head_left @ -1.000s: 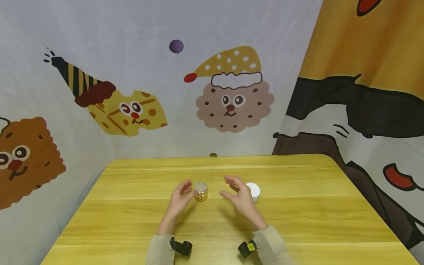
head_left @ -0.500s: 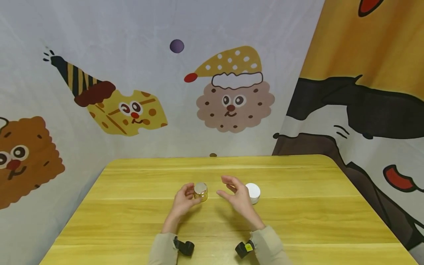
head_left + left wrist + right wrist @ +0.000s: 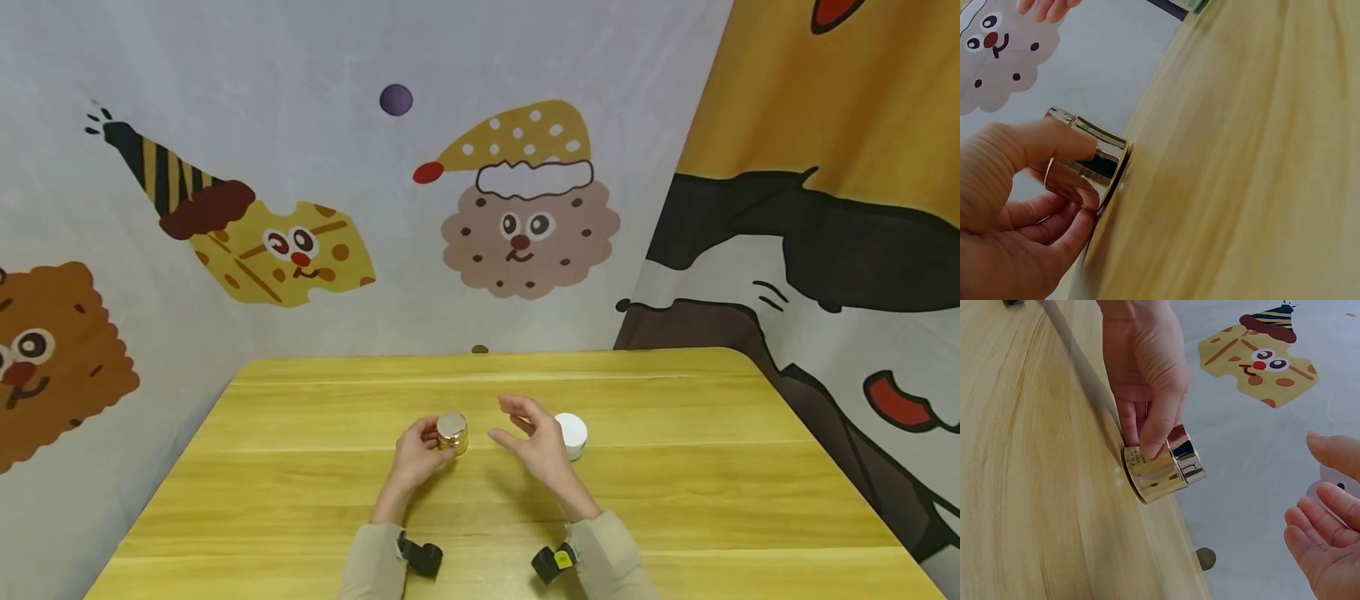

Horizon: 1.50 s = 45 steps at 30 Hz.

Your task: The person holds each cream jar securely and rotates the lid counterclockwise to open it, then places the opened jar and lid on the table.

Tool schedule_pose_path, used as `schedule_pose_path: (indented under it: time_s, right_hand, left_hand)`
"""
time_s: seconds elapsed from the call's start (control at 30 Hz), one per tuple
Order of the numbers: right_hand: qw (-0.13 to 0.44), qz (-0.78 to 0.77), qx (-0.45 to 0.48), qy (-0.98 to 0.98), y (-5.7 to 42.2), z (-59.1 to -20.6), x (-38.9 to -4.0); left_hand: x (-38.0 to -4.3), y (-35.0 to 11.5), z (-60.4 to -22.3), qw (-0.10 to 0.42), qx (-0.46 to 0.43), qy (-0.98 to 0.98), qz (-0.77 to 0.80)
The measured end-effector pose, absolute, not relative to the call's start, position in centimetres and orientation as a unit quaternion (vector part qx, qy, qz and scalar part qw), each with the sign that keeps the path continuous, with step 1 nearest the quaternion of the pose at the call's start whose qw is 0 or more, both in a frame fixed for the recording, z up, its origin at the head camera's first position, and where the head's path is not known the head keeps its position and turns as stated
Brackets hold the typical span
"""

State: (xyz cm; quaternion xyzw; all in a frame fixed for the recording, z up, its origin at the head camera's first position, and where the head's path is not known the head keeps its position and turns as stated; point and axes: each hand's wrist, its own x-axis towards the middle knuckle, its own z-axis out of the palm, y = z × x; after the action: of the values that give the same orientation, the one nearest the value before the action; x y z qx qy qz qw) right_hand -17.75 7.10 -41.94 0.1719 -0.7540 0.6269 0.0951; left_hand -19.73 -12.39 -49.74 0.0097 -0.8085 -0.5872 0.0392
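A shiny gold jar with a stepped lid stands upright at the middle of the wooden table. My left hand grips its side, thumb in front and fingers behind; the left wrist view shows the thumb across the jar. Small print, too fine to read, marks the jar in the right wrist view. To its right, my right hand hovers over the table, fingers gently bent and holding nothing. Partly hidden behind that hand is a round white container with a flat top.
Both hands are above a light wooden table. Beyond its far edge hangs a curtain printed with cartoon cheese and biscuits. Each wrist carries a small black camera, such as the left one.
My left hand has moved right to the gold jar, and its thumb and fingers have closed round it. The right hand has shifted slightly left, still holding nothing.
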Motion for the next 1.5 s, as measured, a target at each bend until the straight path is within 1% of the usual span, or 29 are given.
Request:
schedule_pose_path:
  time_s: [0.5, 0.73, 0.87, 1.1, 1.33, 1.5]
  right_hand:
    - [0.094, 0.631, 0.17, -0.751, 7.2, -42.1, -17.9]
    - [0.104, 0.626, 0.177, -0.752, 7.6, -45.0, -19.2]
    - [0.105, 0.624, 0.175, -0.755, 7.8, -45.3, -19.5]
    - [0.104, 0.628, 0.174, -0.752, 7.8, -44.7, -19.2]
    - [0.105, 0.626, 0.194, -0.748, 7.6, -42.0, -17.7]
    - [0.109, 0.627, 0.199, -0.746, 7.7, -42.3, -17.9]
  left_hand:
    - [-20.1, -12.2, -50.2, 0.061, 0.003, -0.844, -0.533]
    - [-20.1, -12.4, -50.3, 0.067, 0.002, -0.847, -0.528]
    - [-20.1, -12.4, -50.3, 0.071, -0.002, -0.848, -0.526]
    - [-20.2, -12.3, -50.1, 0.081, -0.008, -0.842, -0.534]
    - [-20.2, -12.1, -49.4, 0.093, -0.016, -0.833, -0.545]
    - [-19.9, -11.9, -48.5, 0.089, -0.015, -0.825, -0.558]
